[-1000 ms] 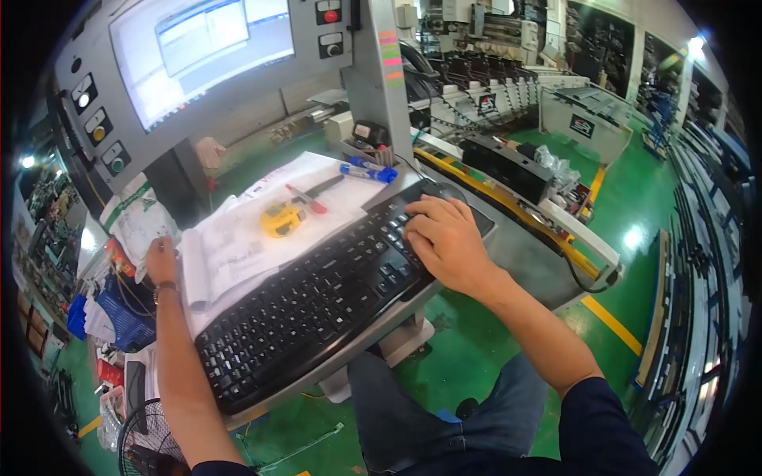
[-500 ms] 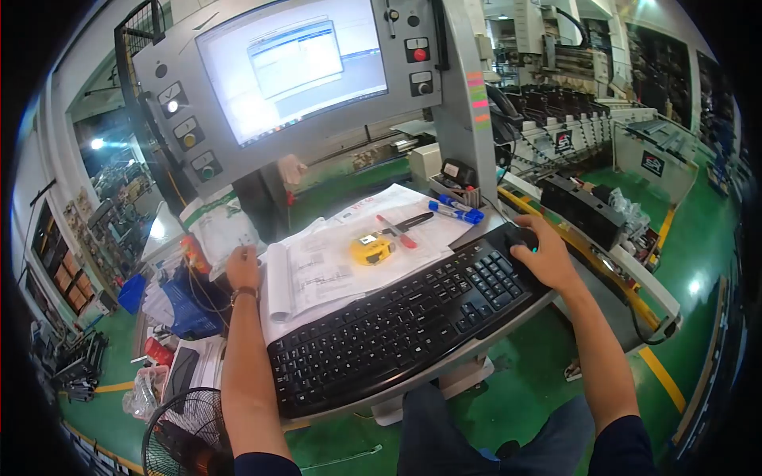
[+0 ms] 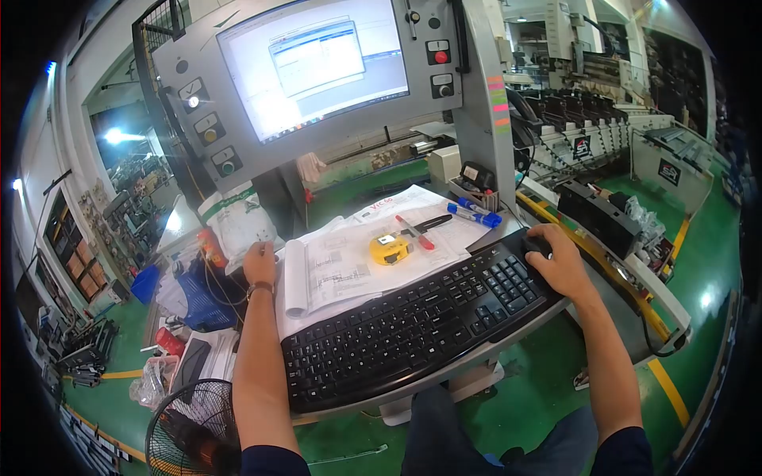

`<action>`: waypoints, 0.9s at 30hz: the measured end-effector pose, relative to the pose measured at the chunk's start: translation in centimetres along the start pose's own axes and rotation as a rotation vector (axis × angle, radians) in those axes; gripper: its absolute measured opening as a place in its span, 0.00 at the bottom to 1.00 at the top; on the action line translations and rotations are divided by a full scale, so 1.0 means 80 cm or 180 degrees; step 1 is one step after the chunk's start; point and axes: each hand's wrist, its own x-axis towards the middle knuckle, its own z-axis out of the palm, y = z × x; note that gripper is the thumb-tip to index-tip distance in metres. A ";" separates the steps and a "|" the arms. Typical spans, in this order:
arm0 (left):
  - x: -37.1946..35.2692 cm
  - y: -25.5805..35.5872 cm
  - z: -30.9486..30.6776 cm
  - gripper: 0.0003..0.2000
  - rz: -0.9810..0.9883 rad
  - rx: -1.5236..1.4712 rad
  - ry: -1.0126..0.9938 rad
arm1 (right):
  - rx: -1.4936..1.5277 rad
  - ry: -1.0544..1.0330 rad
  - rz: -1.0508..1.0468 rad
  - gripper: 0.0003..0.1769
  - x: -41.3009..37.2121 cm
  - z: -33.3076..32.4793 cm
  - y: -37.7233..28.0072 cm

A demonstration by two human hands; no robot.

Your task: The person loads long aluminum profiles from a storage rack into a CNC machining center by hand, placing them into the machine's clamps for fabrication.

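Note:
My right hand (image 3: 562,263) is closed over a black computer mouse (image 3: 536,244) at the right end of a black keyboard (image 3: 421,317). My left hand (image 3: 259,265) is at the tray's left side, beside a white plastic bag (image 3: 236,222) and a rolled paper edge (image 3: 294,278). Its fingers are curled, and what they hold, if anything, is hidden. Behind the keyboard lie printed drawing sheets (image 3: 341,266). On them rest a yellow tape measure (image 3: 388,249), a red pen-like item (image 3: 416,234) and a dark slim tool (image 3: 433,223) that I cannot identify.
A grey control panel with a lit screen (image 3: 317,67) stands ahead. Blue markers (image 3: 476,213) lie by a small holder (image 3: 479,190). A fan (image 3: 193,428) and a blue basket (image 3: 208,305) are at left. A yellow-edged machine rail (image 3: 627,293) runs along the right.
The view has turned slightly left, so everything appears farther right. Both hands keep their places against the tray and the mouse; the screen window looks the same.

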 end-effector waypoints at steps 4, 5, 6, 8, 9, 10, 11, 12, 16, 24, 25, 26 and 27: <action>0.000 0.002 -0.001 0.15 -0.0052 -0.0024 -0.0027 | 0.0029 -0.0027 0.0001 0.22 0.001 0.000 0.001; 0.000 0.001 -0.002 0.15 -0.0047 -0.0040 -0.0027 | 0.0045 -0.0024 -0.0012 0.22 0.001 0.000 0.000; -0.001 0.002 -0.002 0.16 -0.0041 -0.0057 -0.0028 | 0.0060 -0.0021 -0.0023 0.22 0.000 -0.001 -0.001; -0.003 0.004 -0.002 0.15 0.0044 -0.0059 0.0033 | 0.0074 -0.0017 -0.0048 0.22 0.000 -0.001 -0.002; -0.003 0.004 -0.001 0.14 0.0087 -0.0061 0.0064 | 0.0074 -0.0015 -0.0059 0.22 0.000 -0.001 -0.002; -0.002 0.003 -0.001 0.14 0.0091 -0.0052 0.0061 | 0.0073 -0.0012 -0.0070 0.22 0.000 -0.001 -0.002; -0.002 0.003 -0.001 0.14 0.0096 -0.0044 0.0058 | 0.0068 -0.0014 -0.0084 0.21 0.000 0.000 0.000; -0.002 0.004 -0.001 0.14 0.0099 -0.0036 0.0056 | 0.0064 -0.0016 -0.0099 0.21 0.000 0.000 0.002; -0.003 0.005 -0.002 0.14 0.0098 0.0000 0.0048 | 0.0038 -0.0012 -0.0099 0.22 0.001 0.001 0.004; 0.000 0.000 0.000 0.15 -0.0134 -0.0071 -0.0052 | 0.0127 -0.0048 0.0030 0.23 0.001 0.000 -0.004; -0.001 0.002 0.000 0.15 -0.0149 -0.0089 -0.0055 | 0.0125 -0.0047 0.0009 0.23 0.001 0.000 -0.003; -0.002 0.004 -0.001 0.15 -0.0163 -0.0107 -0.0058 | 0.0087 -0.0037 -0.0051 0.23 0.001 0.000 0.000; -0.003 0.005 -0.001 0.15 -0.0177 -0.0125 -0.0061 | 0.0050 -0.0027 -0.0110 0.23 0.001 0.002 0.003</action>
